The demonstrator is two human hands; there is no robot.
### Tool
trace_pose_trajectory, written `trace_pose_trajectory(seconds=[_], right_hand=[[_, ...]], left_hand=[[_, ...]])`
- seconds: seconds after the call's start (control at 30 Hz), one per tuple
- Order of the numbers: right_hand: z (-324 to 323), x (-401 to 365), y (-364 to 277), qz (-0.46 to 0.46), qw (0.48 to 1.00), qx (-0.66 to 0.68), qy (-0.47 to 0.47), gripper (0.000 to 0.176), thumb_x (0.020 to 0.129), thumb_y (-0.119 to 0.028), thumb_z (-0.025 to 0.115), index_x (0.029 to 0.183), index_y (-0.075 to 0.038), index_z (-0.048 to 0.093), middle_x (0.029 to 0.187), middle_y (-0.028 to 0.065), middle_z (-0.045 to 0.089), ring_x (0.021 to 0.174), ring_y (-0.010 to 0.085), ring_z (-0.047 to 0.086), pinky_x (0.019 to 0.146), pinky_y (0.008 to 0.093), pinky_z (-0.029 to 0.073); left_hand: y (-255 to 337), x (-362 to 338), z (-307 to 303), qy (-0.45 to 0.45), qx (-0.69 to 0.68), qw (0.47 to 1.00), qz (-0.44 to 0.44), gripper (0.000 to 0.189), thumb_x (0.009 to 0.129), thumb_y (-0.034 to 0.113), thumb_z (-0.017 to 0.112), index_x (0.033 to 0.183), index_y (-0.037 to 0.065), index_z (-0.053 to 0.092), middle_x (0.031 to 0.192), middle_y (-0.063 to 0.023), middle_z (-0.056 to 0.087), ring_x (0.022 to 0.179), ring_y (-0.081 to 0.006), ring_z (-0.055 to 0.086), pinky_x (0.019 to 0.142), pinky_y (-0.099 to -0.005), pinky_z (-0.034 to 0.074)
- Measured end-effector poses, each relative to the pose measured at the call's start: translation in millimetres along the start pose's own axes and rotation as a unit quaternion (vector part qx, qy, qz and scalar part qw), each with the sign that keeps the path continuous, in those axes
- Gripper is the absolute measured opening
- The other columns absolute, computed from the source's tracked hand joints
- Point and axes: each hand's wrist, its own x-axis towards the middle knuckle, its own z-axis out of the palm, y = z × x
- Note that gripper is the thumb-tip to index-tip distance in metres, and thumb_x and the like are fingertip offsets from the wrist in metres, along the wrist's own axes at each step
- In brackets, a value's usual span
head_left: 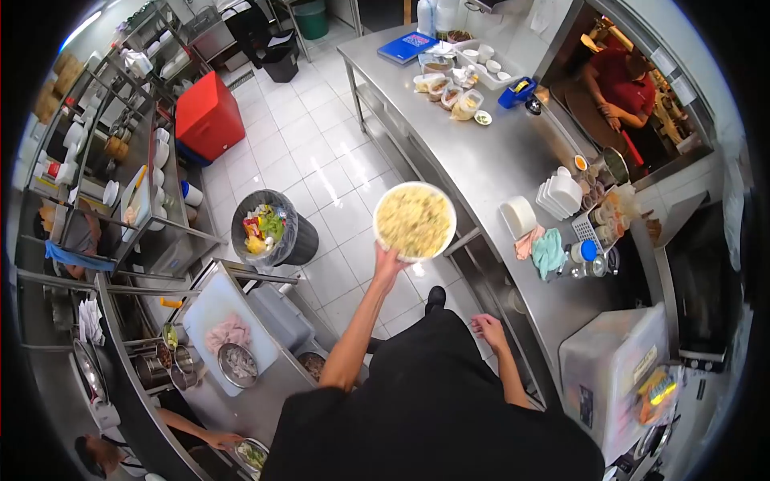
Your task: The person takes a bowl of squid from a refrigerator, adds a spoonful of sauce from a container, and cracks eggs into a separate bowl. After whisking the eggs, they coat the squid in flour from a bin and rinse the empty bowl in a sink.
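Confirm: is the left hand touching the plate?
Touching. The head view shows the left hand gripping the plate at its near rim, holding it aloft.

**No Lettering Legible in Busy Kitchen**

Print shows on a blue pad (407, 46) at the far end of a steel counter (489, 160) and on stickers (588, 407) on a white plastic tub (618, 353) nearby. All of it is too small and blurred to read.

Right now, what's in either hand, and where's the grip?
Left hand grips the plate of yellow food at its near rim, from below. Right hand holds nothing, beside the steel counter.
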Motion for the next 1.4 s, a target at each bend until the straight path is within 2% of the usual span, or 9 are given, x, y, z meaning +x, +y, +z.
trace_pose_trajectory(seconds=[0.5,0.63,0.73,0.8,0.87,0.97,1.1,1.2,1.4], right_hand=[[-110,76,-31,-0.102,0.97,-0.139,0.173,0.027,0.092,-0.019,0.061,0.115,-0.007,0.064,0.095,0.0086,0.068,0.081,0.018,0.065,0.07,0.0334,0.052],[-111,95,-110,-0.146,0.826,-0.236,0.491,0.042,0.086,-0.023,0.067,0.123,-0.005,0.059,0.116,0.02,0.062,0.094,0.0323,0.066,0.081,0.0406,0.054],[-111,122,-142,-0.111,0.818,-0.316,0.468,0.048,0.087,-0.027,0.065,0.126,-0.003,0.055,0.127,0.0254,0.055,0.099,0.0373,0.064,0.084,0.0423,0.053],[-158,190,-48,-0.214,0.698,-0.442,0.52,0.049,0.088,-0.034,0.063,0.122,0.001,0.057,0.115,0.0248,0.061,0.095,0.0408,0.065,0.077,0.0463,0.053],[-179,201,-18,-0.107,0.729,-0.466,0.489,0.049,0.088,-0.034,0.063,0.121,0.002,0.061,0.088,0.0188,0.067,0.074,0.0389,0.065,0.061,0.0498,0.049],[-111,209,-130,-0.08,0.837,-0.45,0.301,0.043,0.091,-0.037,0.06,0.119,-0.004,0.062,0.083,0.0128,0.063,0.071,0.0293,0.061,0.06,0.0436,0.048],[62,356,-274,-0.021,0.914,-0.403,0.048,0.037,0.091,-0.038,0.059,0.109,-0.005,0.062,0.079,0.0125,0.062,0.069,0.03,0.06,0.06,0.0441,0.048],[201,436,-369,-0.015,0.917,-0.391,-0.075,0.034,0.091,-0.038,0.058,0.102,-0.006,0.062,0.076,0.0122,0.062,0.067,0.0305,0.06,0.059,0.0445,0.048],[419,591,-504,-0.013,0.876,-0.43,-0.217,0.031,0.091,-0.039,0.056,0.088,-0.009,0.062,0.07,0.0117,0.061,0.064,0.0315,0.059,0.058,0.0453,0.048]], left_hand=[[-80,261,143,-0.079,0.276,0.946,-0.153,0.071,0.099,0.039,0.058,0.151,0.003,0.025,0.121,-0.0181,0.061,0.092,-0.0236,0.066,0.073,-0.0339,0.057],[-34,239,0,-0.146,0.358,0.909,-0.154,0.04,0.1,0.024,0.05,0.136,0.007,0.05,0.103,-0.0101,0.064,0.084,-0.0193,0.067,0.068,-0.0316,0.055],[-35,204,-168,0.053,0.278,0.931,-0.229,0.028,0.103,0.027,0.047,0.12,0.004,0.051,0.087,-0.0086,0.061,0.065,-0.0197,0.064,0.05,-0.0329,0.053],[-44,160,-294,0.292,0.336,0.853,-0.273,0.023,0.099,0.019,0.045,0.116,0.004,0.053,0.079,-0.0119,0.062,0.064,-0.0228,0.064,0.047,-0.0352,0.051],[-7,106,-361,0.355,0.346,0.796,-0.347,0.022,0.096,0.018,0.048,0.111,0.004,0.055,0.079,-0.0125,0.062,0.066,-0.0254,0.065,0.051,-0.0378,0.051],[19,45,-412,0.122,0.501,0.759,-0.398,0.02,0.09,0.018,0.053,0.103,0.005,0.059,0.078,-0.0134,0.063,0.07,-0.0293,0.065,0.059,-0.0416,0.051],[49,109,-437,-0.093,0.646,0.747,-0.127,0.017,0.082,0.018,0.06,0.093,0.005,0.063,0.077,-0.0146,0.065,0.075,-0.0346,0.066,0.068,-0.0467,0.05],[96,256,-450,0.218,0.193,0.862,-0.416,0.012,0.086,0.018,0.058,0.083,0.007,0.059,0.069,-0.0111,0.055,0.062,-0.0243,0.058,0.053,-0.0432,0.046],[329,496,-482,0.206,0.361,0.908,-0.046,0.031,0.093,0.024,0.056,0.121,0.01,0.06,0.097,-0.0097,0.066,0.084,-0.0167,0.064,0.071,-0.0318,0.053]])
